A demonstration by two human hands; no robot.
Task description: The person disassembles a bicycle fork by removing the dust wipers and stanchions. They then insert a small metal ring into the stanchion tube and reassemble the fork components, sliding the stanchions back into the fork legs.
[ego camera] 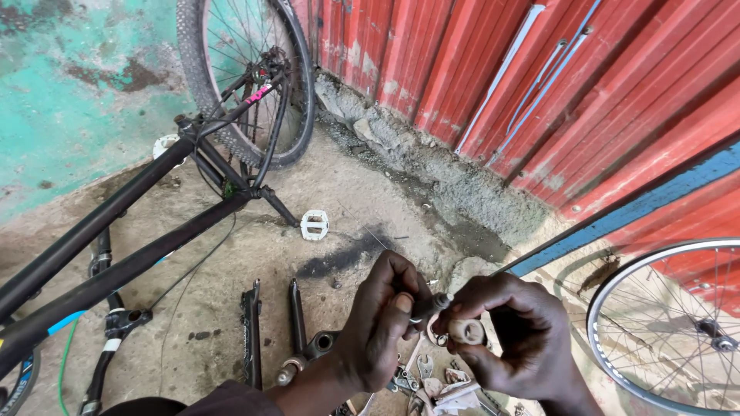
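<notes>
Pale and round, a small ring-shaped part (466,331) sits pinched in the fingertips of the right hand (512,339), held low in front of the body above the ground. The left hand (381,320) closes its fingers round a short dark rod (428,306) whose tip points at the part, close to it or just touching; I cannot tell which. By the look of it, the two pieces are being lined up or fitted together, a move that calls for a steady right grip and a straight push or turn along the rod. Just below the hands lie a fork (293,331) with its two legs on the concrete, and a clutter of small tools (432,381). A white pedal (314,225) lies farther off on the ground. Left stands a black bike frame (116,246), its rear wheel (247,77) leaning near the red corrugated wall (539,85). Another wheel (671,323) stands close at right, so elbow room is tight on that side; open floor shows ahead, between fork and pedal.
</notes>
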